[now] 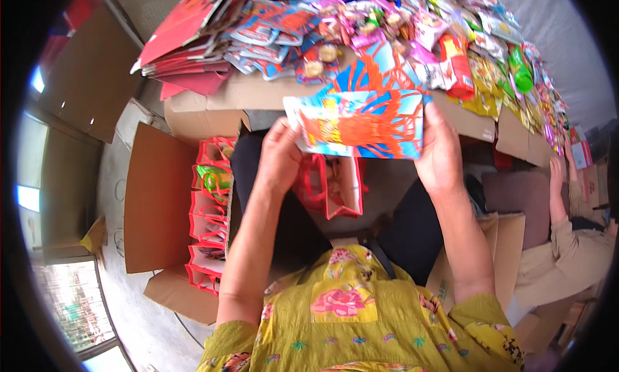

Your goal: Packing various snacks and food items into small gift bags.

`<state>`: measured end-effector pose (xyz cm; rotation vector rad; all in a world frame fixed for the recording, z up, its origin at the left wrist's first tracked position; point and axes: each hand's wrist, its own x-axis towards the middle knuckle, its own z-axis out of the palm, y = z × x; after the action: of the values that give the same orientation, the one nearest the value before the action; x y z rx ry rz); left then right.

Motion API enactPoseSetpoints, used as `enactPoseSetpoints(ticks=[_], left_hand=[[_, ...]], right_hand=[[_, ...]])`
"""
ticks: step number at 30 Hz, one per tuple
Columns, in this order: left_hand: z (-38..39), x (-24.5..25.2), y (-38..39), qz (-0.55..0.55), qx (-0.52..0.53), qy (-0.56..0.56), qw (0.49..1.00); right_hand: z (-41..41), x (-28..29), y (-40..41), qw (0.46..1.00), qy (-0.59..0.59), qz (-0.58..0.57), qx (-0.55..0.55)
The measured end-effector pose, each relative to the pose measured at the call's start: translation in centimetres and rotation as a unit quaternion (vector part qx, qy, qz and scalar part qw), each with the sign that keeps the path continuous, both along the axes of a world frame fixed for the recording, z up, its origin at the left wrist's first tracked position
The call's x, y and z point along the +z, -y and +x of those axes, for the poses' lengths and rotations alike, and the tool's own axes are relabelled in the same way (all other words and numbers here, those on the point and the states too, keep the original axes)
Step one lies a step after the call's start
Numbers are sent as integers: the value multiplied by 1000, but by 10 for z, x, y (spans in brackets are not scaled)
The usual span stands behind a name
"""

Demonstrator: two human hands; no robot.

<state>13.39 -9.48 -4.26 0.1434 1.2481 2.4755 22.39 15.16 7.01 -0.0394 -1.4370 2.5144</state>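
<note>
My left hand (pixel 282 154) grips the left end of a blue and orange snack packet (pixel 360 125), held flat in front of me. At its right end my right hand (pixel 440 147) holds the same packet, and a second packet of like colours (pixel 387 70) shows behind it, by my right fingers. Below the packets, between my knees, stands a red and white gift bag (pixel 344 186), its top partly covered. Beyond my hands, similar blue and orange packets (pixel 278 26) lie piled on the cardboard-covered table (pixel 271 89).
Flat red bags (pixel 186 38) are stacked at the table's left end. Candies and wrapped snacks (pixel 382 21) heap across it, with a red canister (pixel 457 70) and a green bottle (pixel 521 72). An open carton (pixel 159 198) holds filled red bags (pixel 209 217) at left. A co-worker (pixel 566 246) sits at right.
</note>
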Motion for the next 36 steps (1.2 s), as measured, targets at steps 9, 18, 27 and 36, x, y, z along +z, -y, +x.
enactPoseSetpoints(ticks=[9,18,27,36], left_hand=[[-35,21,43,168,115,15,979],[-36,16,54,227,149,51,961],[-35,9,54,201,137,16,970],[-35,10,53,181,139,15,974]], right_hand=[[43,-11,-11,1000,-8,-5,12],[46,-10,-8,995,56,71,39],[-1,-29,11,961,135,137,198],[-16,-71,30,887,124,416,159]])
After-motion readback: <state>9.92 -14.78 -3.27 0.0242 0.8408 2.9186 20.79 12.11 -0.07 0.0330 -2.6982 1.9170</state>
